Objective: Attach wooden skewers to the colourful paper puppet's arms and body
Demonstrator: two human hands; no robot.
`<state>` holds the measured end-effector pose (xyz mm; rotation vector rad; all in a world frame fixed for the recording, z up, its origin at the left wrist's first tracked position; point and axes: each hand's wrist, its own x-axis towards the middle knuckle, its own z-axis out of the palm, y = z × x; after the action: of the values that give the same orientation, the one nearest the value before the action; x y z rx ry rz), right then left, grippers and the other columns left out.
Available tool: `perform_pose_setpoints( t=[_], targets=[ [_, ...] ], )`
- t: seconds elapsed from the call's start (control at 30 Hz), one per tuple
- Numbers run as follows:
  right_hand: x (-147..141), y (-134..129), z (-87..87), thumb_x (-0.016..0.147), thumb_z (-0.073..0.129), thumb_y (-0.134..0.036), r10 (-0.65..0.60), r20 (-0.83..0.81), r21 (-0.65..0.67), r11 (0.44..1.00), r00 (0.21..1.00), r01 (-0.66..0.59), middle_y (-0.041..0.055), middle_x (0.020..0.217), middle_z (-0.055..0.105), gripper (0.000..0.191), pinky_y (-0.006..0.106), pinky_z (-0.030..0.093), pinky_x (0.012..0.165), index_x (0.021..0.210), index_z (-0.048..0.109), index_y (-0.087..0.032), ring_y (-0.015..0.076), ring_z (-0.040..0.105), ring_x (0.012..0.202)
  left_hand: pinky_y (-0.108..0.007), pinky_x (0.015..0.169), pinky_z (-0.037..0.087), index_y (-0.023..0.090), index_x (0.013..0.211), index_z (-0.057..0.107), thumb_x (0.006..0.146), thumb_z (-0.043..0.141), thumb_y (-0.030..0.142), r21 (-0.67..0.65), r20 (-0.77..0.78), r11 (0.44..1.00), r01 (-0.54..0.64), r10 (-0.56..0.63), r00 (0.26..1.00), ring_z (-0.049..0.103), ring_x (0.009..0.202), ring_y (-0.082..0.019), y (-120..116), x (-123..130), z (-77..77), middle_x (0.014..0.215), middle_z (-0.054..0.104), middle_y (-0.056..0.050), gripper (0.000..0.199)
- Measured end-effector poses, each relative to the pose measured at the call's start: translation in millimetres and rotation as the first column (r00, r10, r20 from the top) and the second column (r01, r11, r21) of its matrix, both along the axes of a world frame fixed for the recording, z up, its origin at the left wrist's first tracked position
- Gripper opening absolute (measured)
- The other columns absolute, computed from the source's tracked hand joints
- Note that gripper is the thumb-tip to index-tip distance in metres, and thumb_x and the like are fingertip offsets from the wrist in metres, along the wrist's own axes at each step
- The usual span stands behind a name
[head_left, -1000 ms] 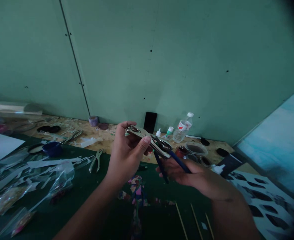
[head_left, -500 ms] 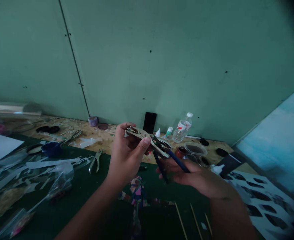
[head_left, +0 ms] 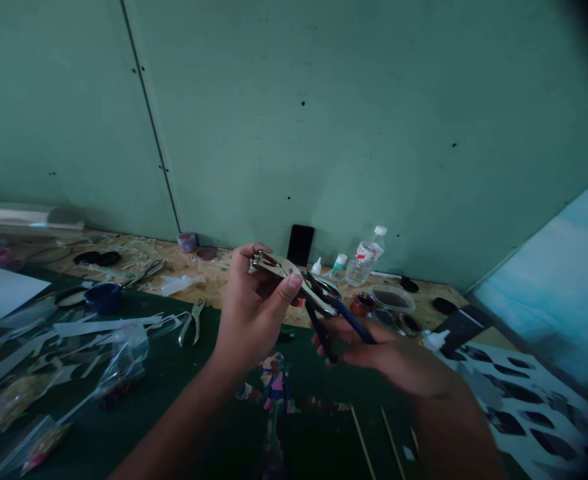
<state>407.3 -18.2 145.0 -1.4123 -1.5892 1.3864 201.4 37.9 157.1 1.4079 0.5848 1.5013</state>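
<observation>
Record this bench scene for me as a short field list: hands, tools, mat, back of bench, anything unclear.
left hand: left hand, holding a silver hand tool
right hand: right hand, on blue-handled pliers, handles spread
tool contact: pliers' head overlaps the silver tool's near end
mat: green mat with a second silver tool and thin sticks
back of bench: upright black phone, clear bottle with white cap
unclear: whether the pliers grip the silver tool
</observation>
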Motion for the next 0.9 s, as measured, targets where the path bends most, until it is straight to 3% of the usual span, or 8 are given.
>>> perform_pose_setpoints(
  t=[0.1,0.23,0.5,0.73,0.9],
  targets=[
    [-3.4,2.9,-3.3,0.074,0.065,-0.022,-0.034,-0.127,-0.112,0.994,0.991,0.02,0.0065,0.119,0.065,0.046,0.045,0.046,0.097,0.12,0.06,-0.023,0.0249,0.063,0.107,-0.021,0.055,0.055,0.023,0.103,0.038,0.083,0.066,0.021,0.006,0.014,1.0,0.006,-0.006,1.0,0.065,0.062,-0.012,1.6,-0.7,0.3,0.073,0.063,0.002,0.034],
    [-7.5,4.5,-5.3,0.076,0.062,-0.021,-0.019,-0.159,-0.07,0.997,0.987,0.008,0.0063,0.111,0.066,0.037,0.043,0.045,0.095,0.114,0.062,-0.023,0.0242,0.063,0.104,-0.02,0.057,0.053,0.023,0.103,0.039,0.082,0.066,0.02,0.007,0.024,1.0,-0.004,0.003,1.0,0.063,0.064,-0.011,3.1,-2.8,1.1,0.073,0.062,0.003,0.034],
    [-24.2,5.9,1.4,0.077,0.054,-0.018,-0.059,0.064,0.145,0.988,0.996,0.049,0.0033,0.097,0.065,0.017,0.039,0.044,0.086,0.091,0.062,-0.022,0.0229,0.06,0.094,-0.019,0.064,0.05,0.024,0.101,0.041,0.082,0.065,0.019,0.001,0.105,0.999,0.033,-0.033,0.994,0.06,0.071,-0.009,8.8,-7.2,0.0,0.079,0.06,0.002,0.031],
    [-44.1,3.9,3.6,0.081,0.047,-0.015,-0.191,0.221,0.298,0.947,0.956,0.12,0.0044,0.097,0.065,0.03,0.034,0.045,0.081,0.106,0.061,-0.022,0.0203,0.061,0.09,-0.028,0.072,0.057,0.026,0.105,0.04,0.083,0.064,0.018,-0.009,0.166,0.99,0.143,-0.14,0.976,0.066,0.077,-0.014,15.6,-12.6,-0.6,0.08,0.059,0.002,0.034],
    [-47.6,3.9,2.3,0.079,0.046,-0.012,-0.183,0.227,0.352,0.931,0.957,0.095,0.005,0.092,0.064,0.033,0.032,0.046,0.079,0.108,0.06,-0.021,0.0194,0.061,0.087,-0.033,0.071,0.059,0.027,0.107,0.039,0.084,0.063,0.017,0.015,0.159,0.985,0.171,-0.171,0.972,0.069,0.076,-0.017,14.9,-15.1,-0.2,0.079,0.062,0.003,0.035]
  ],
)
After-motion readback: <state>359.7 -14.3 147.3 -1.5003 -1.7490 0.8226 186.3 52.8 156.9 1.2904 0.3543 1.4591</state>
